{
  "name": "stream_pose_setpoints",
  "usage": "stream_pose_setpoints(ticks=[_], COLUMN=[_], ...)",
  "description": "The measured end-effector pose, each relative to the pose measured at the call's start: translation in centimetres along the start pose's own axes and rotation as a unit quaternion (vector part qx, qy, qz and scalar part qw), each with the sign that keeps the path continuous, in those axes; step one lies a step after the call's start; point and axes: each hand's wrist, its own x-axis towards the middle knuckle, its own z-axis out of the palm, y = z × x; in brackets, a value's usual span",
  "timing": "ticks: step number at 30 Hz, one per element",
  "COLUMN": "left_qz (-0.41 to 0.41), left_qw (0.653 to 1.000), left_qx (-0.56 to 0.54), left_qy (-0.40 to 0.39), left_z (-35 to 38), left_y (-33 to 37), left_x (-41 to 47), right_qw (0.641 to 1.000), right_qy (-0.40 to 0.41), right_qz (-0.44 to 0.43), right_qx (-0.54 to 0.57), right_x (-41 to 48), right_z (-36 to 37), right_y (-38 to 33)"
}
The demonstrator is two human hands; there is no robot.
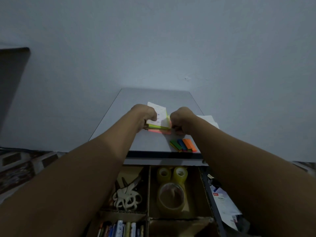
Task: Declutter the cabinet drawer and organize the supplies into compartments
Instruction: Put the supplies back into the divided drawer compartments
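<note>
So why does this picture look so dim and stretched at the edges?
Head view: the room is dim with a bluish cast; the wide lens swells the forearms near the lower corners; the left hand and right hand on the sticky notes look soft; the drawer lies in shadow.

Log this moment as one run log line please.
stage: gathering sticky notes on cabinet top | left hand: on sticky note stack | right hand: at stack's right edge | drawer: open, scissors, tape rolls, pens sorted
</note>
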Motion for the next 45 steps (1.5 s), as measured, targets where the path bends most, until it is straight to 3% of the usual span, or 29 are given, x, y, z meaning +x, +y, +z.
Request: stream_pose_setpoints(ticks=[11,17,27,33,40,45], left_qz=[-0.025,-0.044,-0.037,-0.034,-0.039,-0.033], left_qw=[0.991,0.994,0.995,0.997,0.994,0.985], left_qx=[0.096,0.060,0.093,0.042,-0.047,-0.123], left_qy=[0.088,0.080,0.013,0.063,0.090,0.117], left_z=[-6.2,-8.5,-7.5,-8.5,-10.3,-11.5], left_y=[-2.9,-3.7,-3.1,-3.7,-4.5,-5.2], left_x=[2.3,2.7,0.8,0.9,0.7,0.9], right_qw=[0.997,0.992,0.986,0.982,0.988,0.995], right_qy=[0.009,0.027,0.027,-0.013,-0.065,-0.078], right_qz=[-0.037,-0.054,-0.041,-0.033,0.008,0.008], right_qx=[-0.066,-0.109,-0.158,-0.187,-0.139,0.069], right_x=[0.1,-0.2,-0.2,-0.9,-1.3,-1.4], right_z=[1.0,2.0,1.7,1.5,1.8,2.0], right_y=[-0.3,-0.7,-1.1,-1.4,-2.5,-2.6])
